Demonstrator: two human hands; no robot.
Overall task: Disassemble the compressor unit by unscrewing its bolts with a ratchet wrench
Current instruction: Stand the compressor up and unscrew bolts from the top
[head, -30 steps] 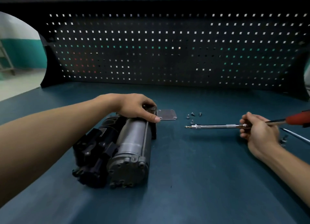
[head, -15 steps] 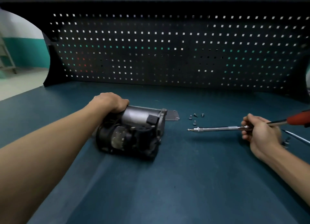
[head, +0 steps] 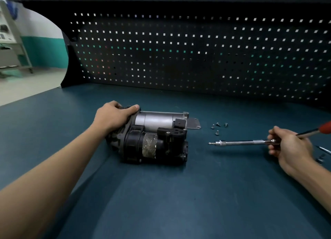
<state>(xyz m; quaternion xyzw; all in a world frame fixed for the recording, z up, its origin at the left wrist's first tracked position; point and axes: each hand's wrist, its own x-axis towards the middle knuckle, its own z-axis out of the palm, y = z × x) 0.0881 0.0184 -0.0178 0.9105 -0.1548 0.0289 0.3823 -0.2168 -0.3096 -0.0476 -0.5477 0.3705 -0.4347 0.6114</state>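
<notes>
The compressor unit (head: 155, 136), a grey cylinder joined to black housings, lies on its side across the blue table (head: 161, 203). My left hand (head: 114, 117) grips its left end from above. My right hand (head: 290, 145) holds the ratchet wrench (head: 241, 142) at its head; the long silver extension points left toward the compressor, tip a short gap from it, and the red handle (head: 325, 127) sticks out to the upper right. Several loose bolts (head: 217, 127) lie between the compressor and the wrench. A flat metal cover plate (head: 194, 125) lies behind the compressor's right end.
A black pegboard (head: 197, 56) closes off the back of the table. More metal tools and small parts (head: 322, 154) lie at the right edge behind my right hand. The table's left edge borders an open floor.
My left hand has turned the compressor from lying lengthways toward me to lying crossways, and shifted from its far end to its left end. The wrench has stayed nearly still.
</notes>
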